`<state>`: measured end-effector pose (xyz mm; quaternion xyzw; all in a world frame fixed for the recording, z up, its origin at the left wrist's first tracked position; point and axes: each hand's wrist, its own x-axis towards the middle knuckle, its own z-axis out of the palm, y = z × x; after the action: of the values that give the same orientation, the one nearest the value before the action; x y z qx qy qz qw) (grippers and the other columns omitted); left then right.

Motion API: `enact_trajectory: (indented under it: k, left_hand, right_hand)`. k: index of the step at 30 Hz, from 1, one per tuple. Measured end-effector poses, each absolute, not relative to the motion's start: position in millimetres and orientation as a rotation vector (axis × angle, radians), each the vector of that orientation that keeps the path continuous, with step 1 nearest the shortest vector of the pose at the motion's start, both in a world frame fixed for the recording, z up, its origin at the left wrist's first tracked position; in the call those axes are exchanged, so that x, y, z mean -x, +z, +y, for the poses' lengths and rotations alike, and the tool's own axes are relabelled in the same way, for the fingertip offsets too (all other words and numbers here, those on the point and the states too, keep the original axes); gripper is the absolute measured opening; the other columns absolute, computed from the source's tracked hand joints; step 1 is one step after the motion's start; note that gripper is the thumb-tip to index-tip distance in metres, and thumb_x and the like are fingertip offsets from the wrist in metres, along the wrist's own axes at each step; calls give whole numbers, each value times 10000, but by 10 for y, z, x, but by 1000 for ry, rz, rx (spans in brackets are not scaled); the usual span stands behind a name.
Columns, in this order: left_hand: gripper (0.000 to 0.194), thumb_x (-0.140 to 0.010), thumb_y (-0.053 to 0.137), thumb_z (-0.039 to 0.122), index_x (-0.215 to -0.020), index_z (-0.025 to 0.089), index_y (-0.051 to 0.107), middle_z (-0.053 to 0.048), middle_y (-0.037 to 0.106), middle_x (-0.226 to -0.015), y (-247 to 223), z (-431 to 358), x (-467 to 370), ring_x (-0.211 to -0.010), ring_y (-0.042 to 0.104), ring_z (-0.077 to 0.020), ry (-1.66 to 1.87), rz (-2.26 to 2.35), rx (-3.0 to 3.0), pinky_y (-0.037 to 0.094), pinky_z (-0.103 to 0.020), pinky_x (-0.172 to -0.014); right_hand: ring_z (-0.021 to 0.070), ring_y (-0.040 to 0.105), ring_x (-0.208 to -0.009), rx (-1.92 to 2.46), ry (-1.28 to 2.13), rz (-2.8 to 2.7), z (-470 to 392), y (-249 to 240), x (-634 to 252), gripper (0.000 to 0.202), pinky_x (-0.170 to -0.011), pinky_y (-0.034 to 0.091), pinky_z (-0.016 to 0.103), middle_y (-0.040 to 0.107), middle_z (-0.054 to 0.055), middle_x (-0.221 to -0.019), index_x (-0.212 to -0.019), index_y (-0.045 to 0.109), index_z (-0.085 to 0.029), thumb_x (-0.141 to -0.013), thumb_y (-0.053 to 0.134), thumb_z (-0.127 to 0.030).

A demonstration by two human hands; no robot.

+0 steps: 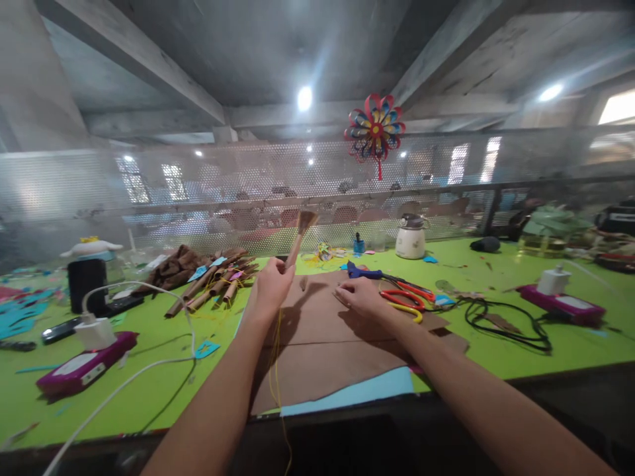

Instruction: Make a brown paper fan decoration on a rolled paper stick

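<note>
My left hand (272, 287) is closed around the handle of a brown brush (301, 233), held upright with its flared end at the top. Thin yellow string (276, 357) hangs below that hand. Over the right part of a brown paper sheet (317, 370), my right hand (362, 297) has its fingers pinched together; whatever may be between them is too small to make out. A small brown piece (303, 283) shows between the two hands. Just beyond my right hand are a blue glue gun (364, 272) and red-handled scissors (404, 299).
Rolled brown paper tubes (218, 284) are piled at the left. Purple power strips (84, 370) with white plugs stand on both sides, with a white cable at left. A black cable (510, 324) coils at right. A cream kettle (411, 238) stands at the back, before a perforated screen (258, 185).
</note>
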<state>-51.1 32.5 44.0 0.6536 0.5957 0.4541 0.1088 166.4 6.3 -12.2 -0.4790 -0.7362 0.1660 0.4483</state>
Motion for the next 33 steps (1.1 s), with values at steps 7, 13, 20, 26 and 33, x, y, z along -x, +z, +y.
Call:
enact_trajectory:
  k: [7, 13, 20, 26, 33]
  left_hand:
    - [279, -725, 695, 310, -940, 221, 540, -15, 622, -759, 379, 37, 160, -746, 596, -201, 1411, 1428, -2111, 384, -275, -688]
    - [307, -717, 710, 304, -996, 243, 598, -21, 616, -742, 334, -137, -58, -773, 580, -218, 1254, 1256, -2118, 384, -264, -669]
    - [54, -727, 685, 260, -716, 218, 653, -22, 626, -676, 471, -338, -127, -709, 578, -184, 1049, 1015, -1898, 395, -227, -589]
    - [224, -859, 541, 344, -711, 193, 615, -6, 581, -561, 433, -384, -114, -475, 459, -107, 878, 889, -1731, 329, -218, -464]
    - [203, -839, 575, 411, -849, 211, 611, 14, 565, -604, 236, -47, 5, -504, 489, -95, 951, 821, -1550, 340, -204, -472]
  right_hand:
    - [91, 415, -404, 952, 898, -1415, -51, 48, -1592, 374, -410, 323, 233, 540, -29, -509, -751, 631, -168, -686, 661, -536]
    - [75, 436, -443, 731, 1016, -1245, -115, 151, -1592, 412, -412, 335, 219, 534, -28, -558, -741, 599, -159, -640, 733, -535]
    - [61, 396, -406, 713, 1041, -1279, -67, 137, -1649, 426, -400, 307, 223, 513, -35, -520, -649, 577, -151, -611, 751, -538]
    - [57, 385, -390, 811, 1028, -1361, -38, 119, -1682, 444, -384, 284, 216, 486, -48, -499, -654, 581, -145, -631, 725, -564]
    - [52, 382, -403, 873, 999, -1123, 81, 77, -1815, 457, -384, 288, 200, 492, -37, -518, -724, 629, -131, -640, 711, -573]
